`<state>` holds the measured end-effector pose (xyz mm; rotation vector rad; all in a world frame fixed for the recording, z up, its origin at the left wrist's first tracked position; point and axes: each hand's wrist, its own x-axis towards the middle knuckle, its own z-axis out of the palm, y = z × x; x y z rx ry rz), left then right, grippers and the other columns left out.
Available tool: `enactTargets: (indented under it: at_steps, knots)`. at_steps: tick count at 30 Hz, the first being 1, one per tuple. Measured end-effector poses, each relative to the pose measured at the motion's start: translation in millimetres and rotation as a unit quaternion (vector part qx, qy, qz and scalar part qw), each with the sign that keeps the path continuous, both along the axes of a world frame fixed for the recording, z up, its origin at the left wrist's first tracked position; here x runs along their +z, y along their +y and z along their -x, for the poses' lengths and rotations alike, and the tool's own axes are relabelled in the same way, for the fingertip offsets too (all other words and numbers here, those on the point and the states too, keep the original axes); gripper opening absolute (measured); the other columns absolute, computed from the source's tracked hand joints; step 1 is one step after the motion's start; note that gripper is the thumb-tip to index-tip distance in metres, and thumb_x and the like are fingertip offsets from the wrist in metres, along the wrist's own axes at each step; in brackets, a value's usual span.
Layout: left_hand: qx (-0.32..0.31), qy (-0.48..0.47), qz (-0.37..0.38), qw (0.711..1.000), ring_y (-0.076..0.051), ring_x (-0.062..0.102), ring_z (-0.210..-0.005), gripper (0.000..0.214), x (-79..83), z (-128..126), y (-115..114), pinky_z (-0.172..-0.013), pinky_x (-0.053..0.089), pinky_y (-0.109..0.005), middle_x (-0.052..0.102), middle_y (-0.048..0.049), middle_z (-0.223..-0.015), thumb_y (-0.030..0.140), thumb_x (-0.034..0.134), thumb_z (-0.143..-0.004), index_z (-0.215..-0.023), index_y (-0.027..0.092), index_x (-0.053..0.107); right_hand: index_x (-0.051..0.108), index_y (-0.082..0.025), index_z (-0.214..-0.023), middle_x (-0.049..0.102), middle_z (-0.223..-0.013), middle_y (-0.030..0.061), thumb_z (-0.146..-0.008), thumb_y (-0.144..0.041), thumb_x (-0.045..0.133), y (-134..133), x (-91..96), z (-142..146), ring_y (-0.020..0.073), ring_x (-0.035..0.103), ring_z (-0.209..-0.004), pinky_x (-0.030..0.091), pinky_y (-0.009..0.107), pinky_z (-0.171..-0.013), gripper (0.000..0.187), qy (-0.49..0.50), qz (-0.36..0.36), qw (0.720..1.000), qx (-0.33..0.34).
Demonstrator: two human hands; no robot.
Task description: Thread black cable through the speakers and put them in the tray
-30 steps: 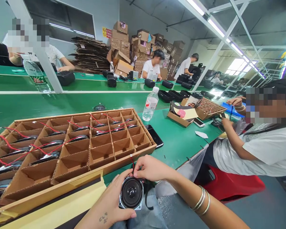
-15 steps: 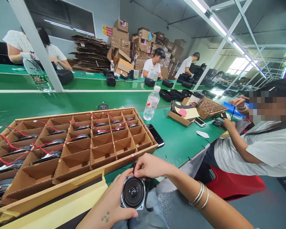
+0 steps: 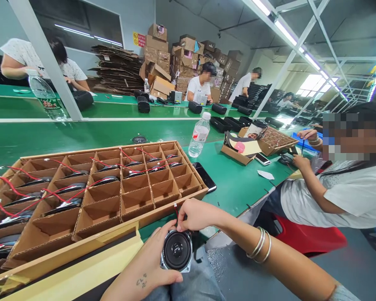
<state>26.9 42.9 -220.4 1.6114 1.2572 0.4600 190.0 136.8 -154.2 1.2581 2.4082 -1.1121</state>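
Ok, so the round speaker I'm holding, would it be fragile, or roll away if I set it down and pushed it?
The speaker looks fragile at the front: its dark cone is exposed, so a press there could probably dent it. Its squarish metal frame would likely stop it rolling. The thin red wire at its top looks floppy and could snag.

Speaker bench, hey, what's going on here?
A person holds a round speaker driver in the left hand, while the right hand grips a red wire just above it. Beside them, a cardboard divider tray on the green workbench holds more wired speakers in some compartments; others are empty. A co-worker sits to the right, working at the same bench.
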Motion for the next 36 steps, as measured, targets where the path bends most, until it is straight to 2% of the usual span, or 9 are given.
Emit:
enactTargets:
  at_steps: [3,5,9,13,18,24,27,31,36]
  knots:
    - [0.003,0.017,-0.025,1.000,-0.025,0.028,-0.139,0.095,-9.9,2,-1,-0.119,0.021,-0.044,0.028,-0.0134,-0.150,0.031,0.074,-0.062,-0.143,0.016,0.028,0.068,-0.009,-0.074,0.057,-0.053,-0.0001,-0.081,-0.025,0.062,0,6.1,-6,0.0100,0.053,-0.050,0.038,0.019,-0.053,0.018,-0.041,0.022,0.999,0.007]
    - [0.001,0.036,-0.061,0.997,-0.025,0.031,-0.138,0.092,-18.2,3,-1,-0.118,0.023,-0.045,0.030,-0.0141,-0.148,0.032,0.074,-0.063,-0.142,0.016,0.031,0.063,-0.010,-0.076,0.057,-0.052,-0.0016,-0.089,-0.030,0.053,2,9.7,-18,0.0088,0.052,-0.044,0.041,0.018,-0.053,0.026,-0.049,0.087,0.995,0.020]
    - [-0.003,0.055,-0.122,0.991,-0.024,0.039,-0.133,0.081,-28.1,3,-2,-0.115,0.030,-0.044,0.041,-0.0127,-0.141,0.033,0.073,-0.065,-0.137,0.016,0.039,0.060,-0.010,-0.083,0.054,-0.052,-0.0023,-0.094,-0.033,0.042,4,16.7,-57,0.0072,0.048,-0.042,0.038,0.017,-0.050,0.031,0.027,0.190,0.981,0.018]
    - [0.020,0.068,-0.152,0.986,-0.025,0.043,-0.129,0.074,-28.7,1,-4,-0.113,0.033,-0.047,0.047,-0.0120,-0.135,0.035,0.073,-0.065,-0.132,0.017,0.045,0.061,-0.010,-0.081,0.049,-0.057,-0.0018,-0.085,-0.038,0.051,-2,25.8,-101,0.0090,0.045,-0.052,0.035,0.019,-0.052,0.030,0.106,0.127,0.986,-0.011]
    - [0.025,0.134,-0.244,0.960,-0.025,0.054,-0.118,0.064,-27.6,3,-7,-0.102,0.047,-0.044,0.055,-0.0091,-0.126,0.036,0.074,-0.066,-0.125,0.022,0.054,0.061,-0.013,-0.082,0.055,-0.073,0.0026,-0.088,-0.044,0.049,-20,32.4,-143,0.0129,0.046,-0.066,0.037,0.024,-0.063,0.035,0.141,-0.002,0.986,-0.086]
    - [0.033,0.239,-0.489,0.838,-0.021,0.066,-0.092,0.080,-15.7,-1,-7,-0.074,0.060,-0.036,0.062,-0.0048,-0.112,0.039,0.086,-0.047,-0.118,0.023,0.052,0.067,-0.015,-0.094,0.058,-0.084,0.0055,-0.092,-0.050,0.047,-42,6.0,-176,0.0172,0.053,-0.080,0.041,0.028,-0.076,0.040,0.215,-0.020,0.967,-0.133]
    - [0.027,0.253,-0.558,0.790,-0.021,0.067,-0.083,0.088,-4.1,-5,-6,-0.067,0.061,-0.032,0.064,-0.0055,-0.102,0.038,0.089,-0.036,-0.113,0.019,0.052,0.070,-0.016,-0.091,0.058,-0.082,0.0054,-0.091,-0.051,0.050,-54,-14.5,-184,0.0169,0.053,-0.079,0.042,0.028,-0.076,0.040,0.249,-0.011,0.955,-0.159]
    - [0.016,0.262,-0.572,0.778,-0.019,0.067,-0.081,0.090,3.3,-7,-5,-0.066,0.060,-0.028,0.064,-0.0052,-0.099,0.037,0.090,-0.033,-0.112,0.017,0.052,0.073,-0.016,-0.086,0.058,-0.077,0.0053,-0.086,-0.051,0.060,-72,-38.4,-190,0.0152,0.053,-0.071,0.042,0.027,-0.070,0.037,0.280,-0.017,0.935,-0.216]
    - [0.005,0.259,-0.532,0.806,-0.019,0.065,-0.087,0.080,-3.1,-4,-5,-0.072,0.058,-0.028,0.063,-0.0051,-0.104,0.037,0.086,-0.045,-0.116,0.020,0.054,0.076,-0.019,-0.083,0.058,-0.070,0.0049,-0.084,-0.048,0.063,-94,-54.1,-190,0.0138,0.051,-0.064,0.039,0.024,-0.060,0.032,0.316,-0.026,0.921,-0.227]
